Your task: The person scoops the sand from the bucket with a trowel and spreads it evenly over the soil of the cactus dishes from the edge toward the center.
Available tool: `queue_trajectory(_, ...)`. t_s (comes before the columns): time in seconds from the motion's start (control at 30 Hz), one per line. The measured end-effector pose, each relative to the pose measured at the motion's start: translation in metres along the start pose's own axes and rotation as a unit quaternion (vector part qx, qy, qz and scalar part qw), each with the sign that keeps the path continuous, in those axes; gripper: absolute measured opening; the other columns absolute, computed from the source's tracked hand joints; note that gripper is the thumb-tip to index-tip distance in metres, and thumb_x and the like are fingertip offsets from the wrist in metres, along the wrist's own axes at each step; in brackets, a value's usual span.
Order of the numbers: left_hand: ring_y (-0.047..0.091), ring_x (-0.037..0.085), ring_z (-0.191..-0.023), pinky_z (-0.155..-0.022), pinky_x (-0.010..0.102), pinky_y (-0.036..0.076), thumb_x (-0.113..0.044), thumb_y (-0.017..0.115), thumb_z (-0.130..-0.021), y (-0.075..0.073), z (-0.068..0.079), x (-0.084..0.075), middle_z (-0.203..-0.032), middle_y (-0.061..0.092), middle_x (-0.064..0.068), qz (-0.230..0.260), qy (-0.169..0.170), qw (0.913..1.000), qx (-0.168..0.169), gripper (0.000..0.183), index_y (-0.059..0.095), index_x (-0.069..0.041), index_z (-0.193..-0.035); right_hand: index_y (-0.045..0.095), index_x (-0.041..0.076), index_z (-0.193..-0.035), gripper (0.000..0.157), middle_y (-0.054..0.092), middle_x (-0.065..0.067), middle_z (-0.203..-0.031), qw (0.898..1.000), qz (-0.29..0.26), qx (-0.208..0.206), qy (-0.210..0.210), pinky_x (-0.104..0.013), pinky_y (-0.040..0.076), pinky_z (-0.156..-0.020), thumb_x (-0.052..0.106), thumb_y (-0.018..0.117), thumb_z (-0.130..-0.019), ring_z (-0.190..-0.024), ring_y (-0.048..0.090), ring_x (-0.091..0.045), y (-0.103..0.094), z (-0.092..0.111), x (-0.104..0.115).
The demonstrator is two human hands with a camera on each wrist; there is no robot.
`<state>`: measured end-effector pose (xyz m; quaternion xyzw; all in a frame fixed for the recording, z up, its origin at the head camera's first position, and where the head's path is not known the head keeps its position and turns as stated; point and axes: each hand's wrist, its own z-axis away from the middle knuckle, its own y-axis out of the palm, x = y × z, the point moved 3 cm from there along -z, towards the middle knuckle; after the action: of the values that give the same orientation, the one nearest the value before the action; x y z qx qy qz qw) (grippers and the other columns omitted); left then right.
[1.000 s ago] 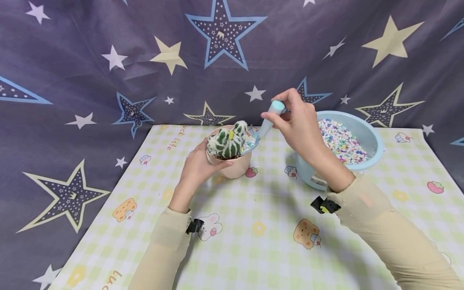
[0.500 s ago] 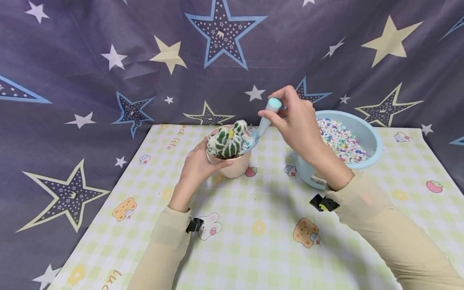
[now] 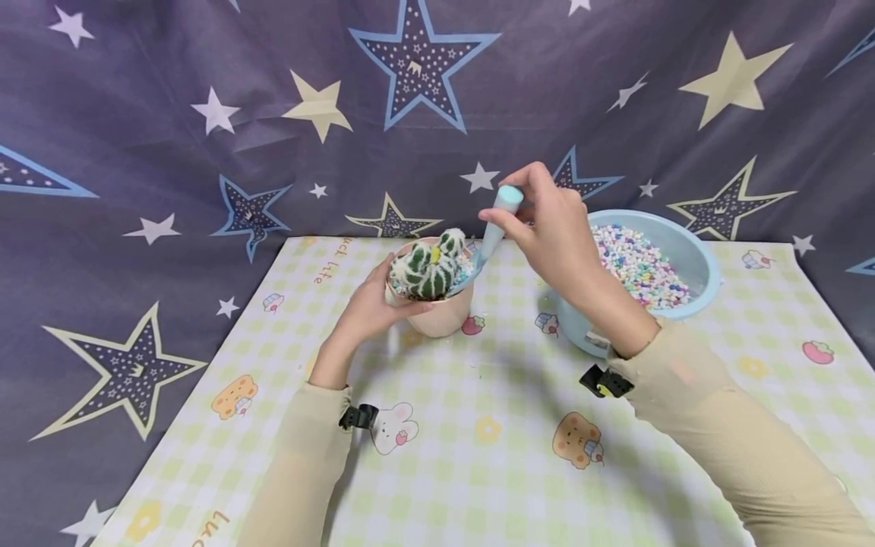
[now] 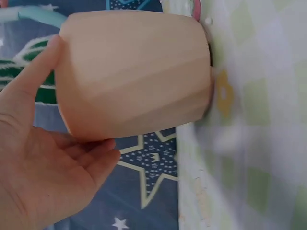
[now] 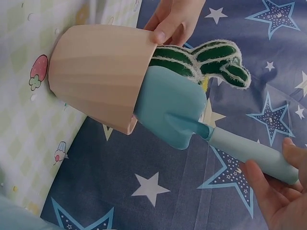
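A pale pink flower pot stands on the table, seen sideways in both wrist views. In it sits a green and white fuzzy cactus, with small coloured pebbles beside it. My left hand grips the pot from the left, thumb at the near rim and fingers around the far side. A light blue trowel reaches over the pot's right rim, its blade tipped into the pot. The end of its handle is pinched between the thumb and fingers of my right hand. The blade's tip is hidden in the right wrist view.
Right of the pot stands a light blue basin with many coloured pebbles, partly behind my right forearm. A checked tablecloth covers the table. A star-patterned curtain hangs behind the table's far edge.
My right hand has shifted a little left with the trowel, whose handle now stands slightly more upright. The left wrist has moved slightly left; its hand still holds the pot.
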<state>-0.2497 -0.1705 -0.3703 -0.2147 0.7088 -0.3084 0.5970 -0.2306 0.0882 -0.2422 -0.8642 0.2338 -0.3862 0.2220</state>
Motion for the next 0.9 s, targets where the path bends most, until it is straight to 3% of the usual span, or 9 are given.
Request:
queue_trajectory(0.13, 0.038, 0.037, -0.145, -0.117, 0.058, 0.034, -0.049, 0.086, -0.073, 0.000, -0.001, 0.005, -0.159, 0.038, 0.013, -0.005, -0.012, 0.9999, -0.005, 0.102, 0.029, -0.035, -0.157, 0.055, 0.000, -0.116, 0.040, 0.075, -0.012, -0.101, 1.000, 0.002, 0.000, -0.001, -0.036, 0.061, -0.069, 0.026, 0.072, -0.091, -0.083, 0.076, -0.025, 0.001, 0.001, -0.001)
queue_trajectory(0.47, 0.041, 0.041, -0.142, -0.117, 0.056, 0.037, -0.057, 0.083, -0.071, 0.004, 0.002, -0.001, -0.158, 0.037, 0.021, -0.056, -0.057, 0.9964, -0.028, 0.117, 0.024, -0.008, -0.158, 0.055, 0.000, -0.116, 0.039, 0.076, -0.012, -0.103, 1.000, -0.003, 0.003, -0.003, -0.036, 0.061, -0.069, 0.026, 0.072, -0.092, -0.083, 0.076, -0.025, 0.001, 0.000, 0.000)
queue_trajectory(0.7, 0.044, 0.044, -0.138, -0.112, 0.059, 0.041, -0.069, 0.079, -0.068, 0.010, 0.008, -0.011, -0.156, 0.037, 0.023, -0.084, -0.097, 0.9905, -0.048, 0.125, 0.021, -0.005, -0.158, 0.055, 0.001, -0.116, 0.039, 0.076, -0.011, -0.103, 1.000, 0.007, 0.007, -0.003, -0.036, 0.062, -0.070, 0.027, 0.072, -0.092, -0.083, 0.077, -0.024, 0.004, -0.001, 0.000)
queue_trajectory(0.8, 0.044, 0.043, -0.138, -0.112, 0.057, 0.042, -0.067, 0.080, -0.068, 0.012, 0.006, -0.009, -0.157, 0.037, 0.022, -0.065, -0.096, 0.9922, -0.046, 0.125, 0.020, -0.004, -0.158, 0.054, 0.002, -0.117, 0.039, 0.076, -0.012, -0.104, 1.000, 0.012, 0.010, -0.001, -0.036, 0.062, -0.072, 0.028, 0.071, -0.093, -0.085, 0.077, -0.024, 0.005, -0.002, 0.000)
queue_trajectory(0.9, 0.040, 0.042, -0.142, -0.115, 0.057, 0.038, -0.058, 0.083, -0.071, 0.011, 0.002, -0.006, -0.159, 0.032, 0.022, -0.035, -0.070, 0.9965, -0.029, 0.122, 0.017, -0.003, -0.158, 0.054, 0.002, -0.117, 0.040, 0.076, -0.012, -0.103, 1.000, 0.015, 0.011, -0.001, -0.035, 0.062, -0.072, 0.028, 0.071, -0.093, -0.085, 0.077, -0.023, 0.006, -0.002, 0.000)
